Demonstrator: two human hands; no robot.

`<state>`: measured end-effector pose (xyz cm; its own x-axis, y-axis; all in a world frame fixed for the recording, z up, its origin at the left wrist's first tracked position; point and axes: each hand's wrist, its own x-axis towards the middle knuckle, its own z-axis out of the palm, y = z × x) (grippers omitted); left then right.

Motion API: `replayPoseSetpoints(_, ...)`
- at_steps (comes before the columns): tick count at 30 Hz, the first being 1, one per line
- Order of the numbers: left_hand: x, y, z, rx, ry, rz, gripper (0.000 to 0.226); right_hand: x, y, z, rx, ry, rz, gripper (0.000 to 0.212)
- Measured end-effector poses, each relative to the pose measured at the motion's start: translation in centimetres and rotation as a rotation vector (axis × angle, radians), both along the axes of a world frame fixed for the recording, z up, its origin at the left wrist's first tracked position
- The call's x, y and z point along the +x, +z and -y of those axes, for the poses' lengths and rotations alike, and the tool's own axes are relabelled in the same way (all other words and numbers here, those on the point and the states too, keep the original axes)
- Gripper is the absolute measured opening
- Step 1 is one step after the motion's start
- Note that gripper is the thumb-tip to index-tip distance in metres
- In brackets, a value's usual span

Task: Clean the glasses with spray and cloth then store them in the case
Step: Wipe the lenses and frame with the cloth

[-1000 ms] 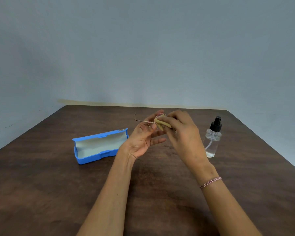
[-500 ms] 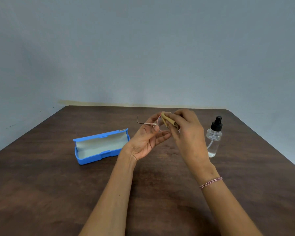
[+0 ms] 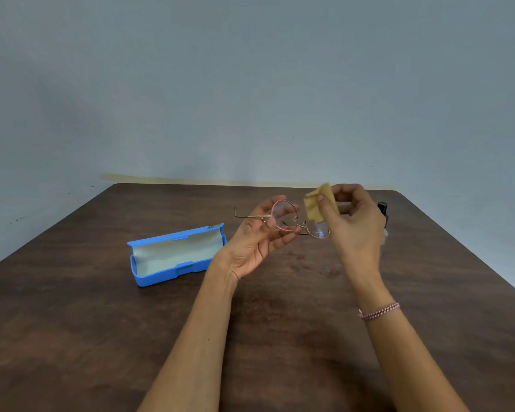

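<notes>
Left hand [image 3: 259, 242] pinches glasses [image 3: 285, 217] near the hinge, frame centre; right hand [image 3: 354, 227] pinches cloth [image 3: 320, 203]. Judged light, fragile: hold rims.

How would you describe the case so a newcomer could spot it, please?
On the brown table, look left of the left hand. The case lies open there: a long box, the only blue thing, with a pale lining.

Both forearms extend forward, hands raised side by side and apart. Left hand [image 3: 257, 243], palm up, pinches the glasses [image 3: 286, 217] between thumb and fingers. Right hand [image 3: 356, 227], fingers curled, pinches the cloth [image 3: 317, 205].
</notes>
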<state>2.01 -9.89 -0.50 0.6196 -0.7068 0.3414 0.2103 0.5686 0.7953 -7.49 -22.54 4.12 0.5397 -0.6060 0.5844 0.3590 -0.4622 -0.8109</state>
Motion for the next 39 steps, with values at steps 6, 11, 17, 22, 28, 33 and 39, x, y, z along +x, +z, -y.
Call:
replayPoseSetpoints(6, -0.4, -0.4, 0.9, 0.052, -0.067, 0.041, 0.051, 0.4, -0.9, -0.9, -0.239, -0.133, 0.008, 0.021)
replayPoseSetpoints(11, -0.1, -0.5, 0.9, 0.022, -0.015, -0.024, 0.062, 0.7, -1.8, -2.0, -0.537, -0.019, -0.037, 0.015)
replayPoseSetpoints(17, 0.6, -0.3, -0.3, -0.083, 0.029, -0.055, 0.055, 0.9, -1.8, -1.5, -0.759, 0.154, -0.014, 0.029)
replayPoseSetpoints(22, 0.3, -0.2, 0.0, 0.013, -0.002, 0.022, 0.05, 0.8, -1.6, -1.3, -0.743, -0.029, 0.035, 0.024)
replayPoseSetpoints(28, 0.7, -0.3, -0.5, -0.029, 0.04, -0.009, 0.055, 1.1, -1.9, -1.5, -0.789, 0.174, 0.02, 0.032)
replayPoseSetpoints(33, 0.7, -0.2, -0.8, -0.053, -0.005, -0.032, 0.056, 0.9, -1.8, -1.4, -0.779, 0.101, 0.015, 0.027)
replayPoseSetpoints(39, 0.5, -0.2, -0.3, -0.011, -0.047, -0.017, 0.055, 0.8, -1.8, -1.8, -0.783, -0.021, 0.049, 0.031)
